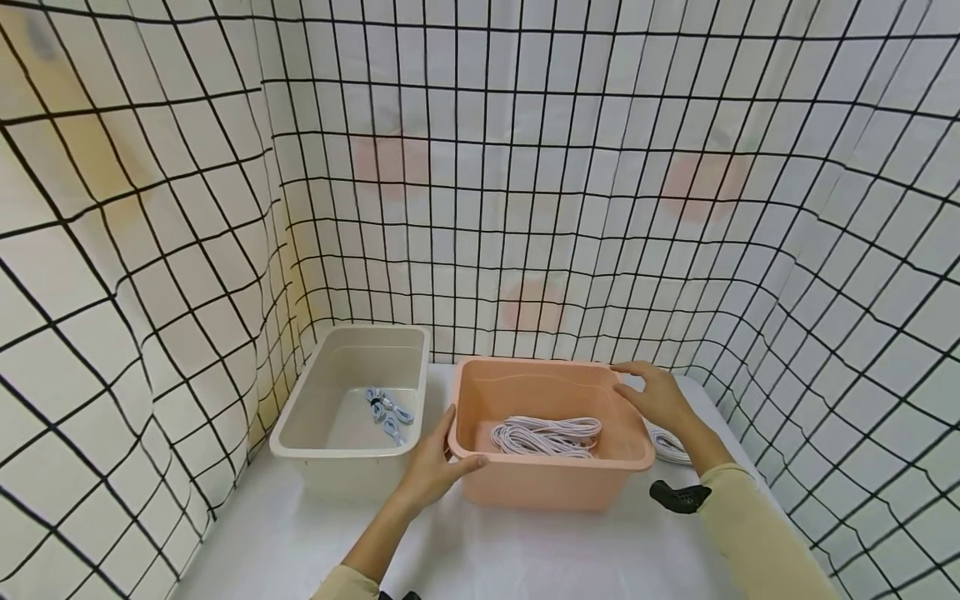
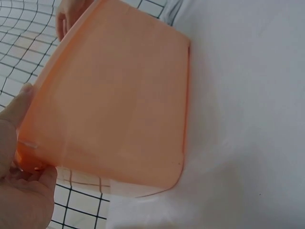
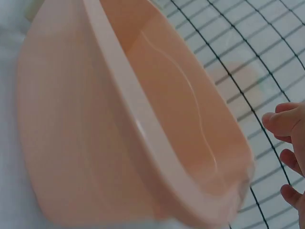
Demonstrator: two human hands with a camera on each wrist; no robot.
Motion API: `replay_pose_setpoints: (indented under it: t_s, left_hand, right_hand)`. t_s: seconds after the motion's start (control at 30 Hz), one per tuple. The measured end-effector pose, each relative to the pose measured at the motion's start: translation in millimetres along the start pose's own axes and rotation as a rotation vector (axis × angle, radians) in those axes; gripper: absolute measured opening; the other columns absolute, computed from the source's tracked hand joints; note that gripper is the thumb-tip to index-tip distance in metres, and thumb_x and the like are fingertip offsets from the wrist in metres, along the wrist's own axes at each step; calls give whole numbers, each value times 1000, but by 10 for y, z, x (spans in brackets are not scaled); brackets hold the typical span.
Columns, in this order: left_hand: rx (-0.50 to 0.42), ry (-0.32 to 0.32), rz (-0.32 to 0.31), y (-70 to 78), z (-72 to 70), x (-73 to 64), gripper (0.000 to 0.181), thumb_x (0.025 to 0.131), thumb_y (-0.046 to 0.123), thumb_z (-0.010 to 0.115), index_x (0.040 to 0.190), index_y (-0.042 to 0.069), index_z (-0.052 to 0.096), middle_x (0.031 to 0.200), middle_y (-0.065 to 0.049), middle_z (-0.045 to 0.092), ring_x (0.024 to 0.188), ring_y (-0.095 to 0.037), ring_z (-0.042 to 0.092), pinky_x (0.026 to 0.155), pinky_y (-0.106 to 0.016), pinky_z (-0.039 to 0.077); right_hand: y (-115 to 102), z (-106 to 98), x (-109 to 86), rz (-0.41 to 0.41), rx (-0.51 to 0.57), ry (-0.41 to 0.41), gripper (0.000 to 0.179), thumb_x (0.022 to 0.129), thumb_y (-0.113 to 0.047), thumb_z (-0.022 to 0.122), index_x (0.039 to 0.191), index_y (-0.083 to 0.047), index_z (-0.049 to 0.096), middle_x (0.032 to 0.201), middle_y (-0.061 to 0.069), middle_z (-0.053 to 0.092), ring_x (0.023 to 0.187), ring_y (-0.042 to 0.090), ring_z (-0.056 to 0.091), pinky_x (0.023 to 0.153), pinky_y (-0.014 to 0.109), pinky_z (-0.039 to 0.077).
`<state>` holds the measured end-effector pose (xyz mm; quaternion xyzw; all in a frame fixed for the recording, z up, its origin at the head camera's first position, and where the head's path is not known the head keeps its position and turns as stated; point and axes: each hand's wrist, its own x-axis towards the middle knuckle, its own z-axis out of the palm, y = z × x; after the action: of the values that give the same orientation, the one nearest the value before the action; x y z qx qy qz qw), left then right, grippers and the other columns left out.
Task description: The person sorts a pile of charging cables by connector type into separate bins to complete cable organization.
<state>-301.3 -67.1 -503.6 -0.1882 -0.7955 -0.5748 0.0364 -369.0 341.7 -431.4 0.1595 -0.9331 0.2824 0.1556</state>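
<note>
A peach-orange plastic bin [image 1: 540, 483] stands on the white table, with bundled white cord [image 1: 546, 437] lying inside it. My left hand [image 1: 433, 467] grips the bin's left end: the thumb lies on the front rim and the fingers curl under the lip, as the left wrist view shows [image 2: 28, 191]. At the right end, my right hand [image 1: 660, 402] hovers by the back corner of the rim. Its fingers are loosely bent and apart from the bin in the right wrist view, holding nothing. Partly hidden behind that forearm, another white cord bundle [image 1: 667, 446] lies on the table.
Left of the orange bin stands a beige bin [image 1: 348, 454] with several small light-blue cord bundles [image 1: 388, 408] in it. Black netting [image 1: 480, 225] over pale curtains encloses the table [image 1: 540, 558] at the back and both sides.
</note>
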Motion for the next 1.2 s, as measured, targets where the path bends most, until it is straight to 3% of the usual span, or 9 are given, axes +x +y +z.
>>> replay_pose_setpoints:
  t_s: [0.23, 0.4, 0.9, 1.2]
  left_hand:
    - [-37, 5, 4, 2, 12, -3, 105, 86, 23, 87, 162, -4, 21, 163, -26, 29, 140, -40, 45, 108, -49, 43]
    - [-33, 1, 12, 3, 12, 4, 105, 86, 24, 87, 162, -5, 20, 163, -27, 29, 140, -39, 45, 108, -48, 43]
    - [-15, 6, -4, -2, 2, 15, 106, 86, 26, 87, 162, -4, 20, 162, -27, 32, 140, -40, 46, 108, -49, 43]
    - [-32, -5, -4, 7, 10, -5, 106, 87, 24, 87, 162, -5, 18, 164, -25, 28, 142, -39, 43, 109, -49, 41]
  right_hand:
    - [367, -188, -254, 29, -12, 83, 37, 99, -12, 71, 132, 4, 65, 129, 27, 65, 117, 51, 57, 92, 68, 47]
    - [539, -273, -395, 84, -15, 83, 40, 101, -16, 69, 135, 3, 62, 131, 28, 63, 119, 51, 56, 92, 69, 46]
    - [752, -365, -615, 205, -49, 62, 44, 103, -25, 67, 136, 3, 61, 133, 29, 61, 122, 53, 53, 88, 70, 47]
    - [827, -411, -744, 190, -63, 81, 41, 102, -21, 68, 133, 5, 62, 130, 30, 62, 118, 54, 54, 87, 68, 48]
